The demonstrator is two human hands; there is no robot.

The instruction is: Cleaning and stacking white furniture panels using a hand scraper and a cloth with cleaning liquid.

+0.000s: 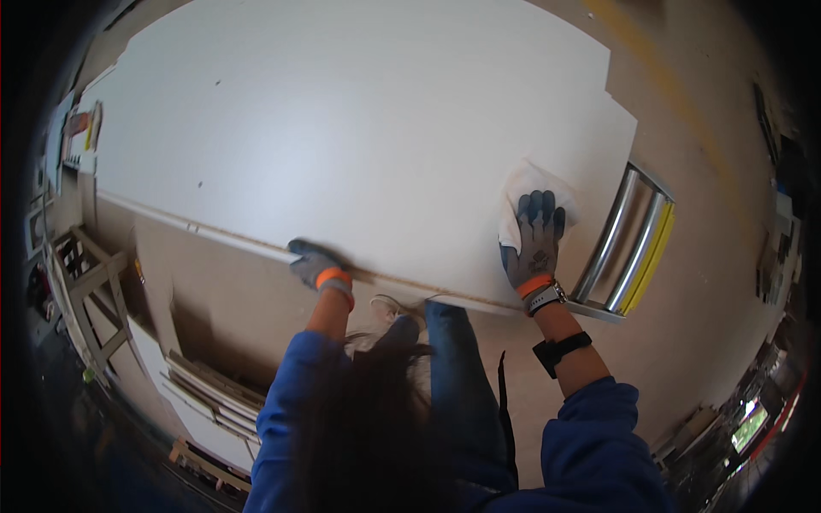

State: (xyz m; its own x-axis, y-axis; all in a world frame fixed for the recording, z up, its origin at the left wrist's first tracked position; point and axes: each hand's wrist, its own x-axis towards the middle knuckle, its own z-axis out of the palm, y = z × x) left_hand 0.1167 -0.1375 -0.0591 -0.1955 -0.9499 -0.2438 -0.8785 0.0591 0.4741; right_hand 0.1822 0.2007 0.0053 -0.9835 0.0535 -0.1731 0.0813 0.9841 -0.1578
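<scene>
A large white panel (359, 128) lies flat and fills most of the view. My right hand (535, 244), in a grey glove with an orange cuff, presses flat on a white cloth (528, 190) near the panel's right end. My left hand (312, 263), gloved the same way, grips the panel's near edge. A watch and a black band sit on my right forearm. My hair and blue sleeves fill the lower middle.
Metal rollers with a yellow bar (631, 244) stick out under the panel's right end. Stacked white boards (209, 398) lean at lower left beside a wooden frame (90, 295). The floor (684, 325) is tan concrete.
</scene>
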